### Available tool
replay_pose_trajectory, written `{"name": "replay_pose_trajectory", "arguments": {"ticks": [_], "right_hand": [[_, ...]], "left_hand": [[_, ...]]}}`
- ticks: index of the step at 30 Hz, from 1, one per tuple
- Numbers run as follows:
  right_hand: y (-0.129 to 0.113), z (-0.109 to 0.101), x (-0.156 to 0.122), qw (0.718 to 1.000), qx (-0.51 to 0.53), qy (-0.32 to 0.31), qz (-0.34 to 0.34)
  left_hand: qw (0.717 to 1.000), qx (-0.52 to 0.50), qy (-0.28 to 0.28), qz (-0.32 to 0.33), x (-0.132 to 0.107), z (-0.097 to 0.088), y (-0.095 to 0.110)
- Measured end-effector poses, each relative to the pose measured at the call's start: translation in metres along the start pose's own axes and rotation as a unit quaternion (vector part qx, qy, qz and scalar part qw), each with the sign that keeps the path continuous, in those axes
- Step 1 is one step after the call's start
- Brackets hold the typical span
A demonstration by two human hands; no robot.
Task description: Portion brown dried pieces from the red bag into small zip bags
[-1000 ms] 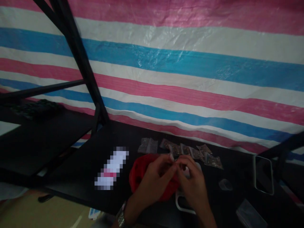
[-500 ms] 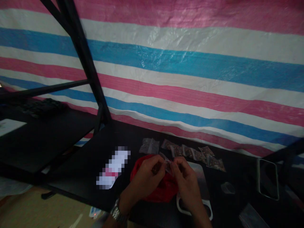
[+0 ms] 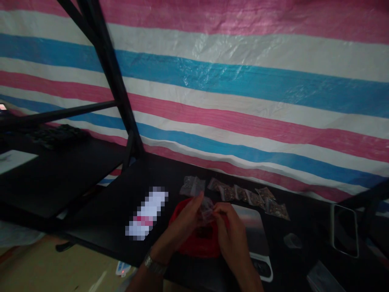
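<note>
Small clear plastic bag (image 3: 206, 207) is up between both hands, above the right part of the red bag (image 3: 199, 248) on the black table (image 3: 112, 211). It looks thin, see-through, creased, with pale glints along its folds; can't make out contents, too dim and blurry. It is tilted, with its upper part leaning away from the person toward the striped tarp (image 3: 243, 109). Long axis is unclear since it's crumpled and fingers cover the edges; can't tell which way the mouth faces.

Left hand (image 3: 189, 215) is narrow, holding the bag's left side, fingers pointing forward and right; far fingertips hidden. Right hand (image 3: 231, 227) pinches the right edge between thumb and curled fingers. Metal-band watch (image 3: 154, 266) on left wrist.

Red bag lies open below the hands, dark stuff inside. Digital scale (image 3: 257, 234) with silver plate sits just right of it, partly behind the right hand. Beyond: filled zip bags (image 3: 227, 193) in a rough row, brownish bits inside, and clear bags (image 3: 193, 185) to their left. Pixelated patch (image 3: 147, 213) left of the red bag, content unreadable.
</note>
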State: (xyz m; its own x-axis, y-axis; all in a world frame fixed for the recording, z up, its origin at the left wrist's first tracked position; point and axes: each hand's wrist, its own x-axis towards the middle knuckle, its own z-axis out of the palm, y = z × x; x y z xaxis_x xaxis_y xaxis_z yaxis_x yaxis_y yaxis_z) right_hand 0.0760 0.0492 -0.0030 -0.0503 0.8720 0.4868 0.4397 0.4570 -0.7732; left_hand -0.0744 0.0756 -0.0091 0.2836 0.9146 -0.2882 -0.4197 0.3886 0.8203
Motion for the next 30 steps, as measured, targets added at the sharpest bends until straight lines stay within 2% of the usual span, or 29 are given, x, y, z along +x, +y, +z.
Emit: {"name": "replay_pose_trajectory", "arguments": {"ticks": [3,8,13,16,20,25,30], "right_hand": [[0.001,-0.001,0.000,0.999,0.009,-0.033,-0.001],[0.003,0.001,0.000,0.998,0.016,-0.064,0.001],[0.005,-0.006,0.000,0.992,-0.105,-0.069,0.008],[0.009,-0.013,0.001,0.984,-0.170,-0.056,0.011],[0.014,-0.019,0.004,0.980,-0.196,-0.039,0.006],[0.016,-0.021,0.006,0.981,-0.190,-0.029,0.004],[0.014,-0.020,0.006,0.986,-0.164,-0.030,-0.017]], "left_hand": [[0.998,0.011,0.042,0.033,0.003,-0.003,0.001],[0.994,0.039,0.079,0.061,0.005,-0.009,0.008],[0.974,0.123,0.115,0.151,0.006,-0.018,0.011],[0.968,0.178,0.059,0.169,0.003,-0.023,0.007],[0.968,0.212,-0.019,0.136,-0.002,-0.025,0.000],[0.961,0.250,-0.056,0.105,-0.006,-0.021,0.000],[0.958,0.246,-0.085,0.122,-0.004,-0.015,-0.003]]}}
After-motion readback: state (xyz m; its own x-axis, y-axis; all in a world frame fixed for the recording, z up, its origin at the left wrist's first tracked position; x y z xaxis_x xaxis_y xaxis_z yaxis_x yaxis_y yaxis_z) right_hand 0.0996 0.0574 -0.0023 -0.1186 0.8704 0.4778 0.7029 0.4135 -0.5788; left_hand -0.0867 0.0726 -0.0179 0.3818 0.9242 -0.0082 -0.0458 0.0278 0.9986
